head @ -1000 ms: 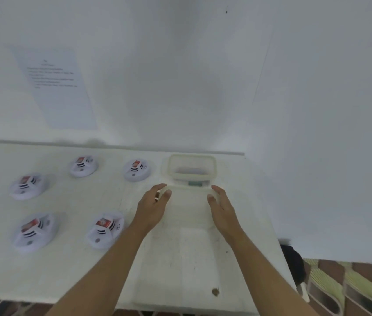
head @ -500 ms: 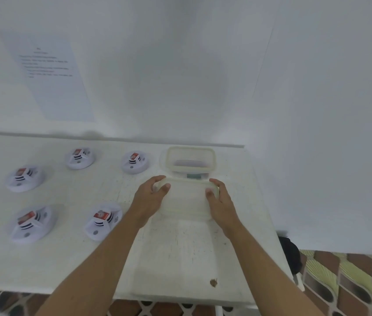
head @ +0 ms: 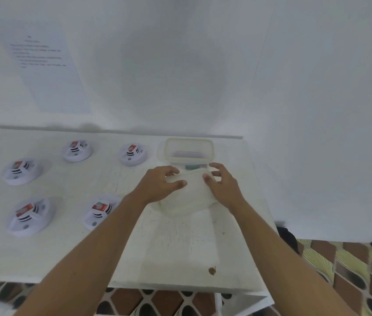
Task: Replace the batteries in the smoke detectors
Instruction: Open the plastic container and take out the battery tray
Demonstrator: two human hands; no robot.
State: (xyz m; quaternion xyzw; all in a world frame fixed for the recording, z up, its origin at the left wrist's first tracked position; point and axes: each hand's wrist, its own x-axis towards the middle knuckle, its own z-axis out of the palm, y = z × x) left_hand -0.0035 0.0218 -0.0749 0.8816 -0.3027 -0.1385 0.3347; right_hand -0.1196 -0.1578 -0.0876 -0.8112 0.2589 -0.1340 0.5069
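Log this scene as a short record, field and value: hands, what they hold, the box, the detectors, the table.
left hand: grips the left end of the lid
right hand: grips the lid's right end
lid: translucent, tilted, just in front of the container
container: clear plastic, open, at the table's back edge; contents unclear
smoke detectors: five, white with red labels, lying left of the hands
table: white, with a small brown spot near the front edge
wall: a printed sheet, text unreadable

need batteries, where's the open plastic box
Head view: the plastic box sits far right on the table, beside a smoke detector, beyond the left hand and right hand.
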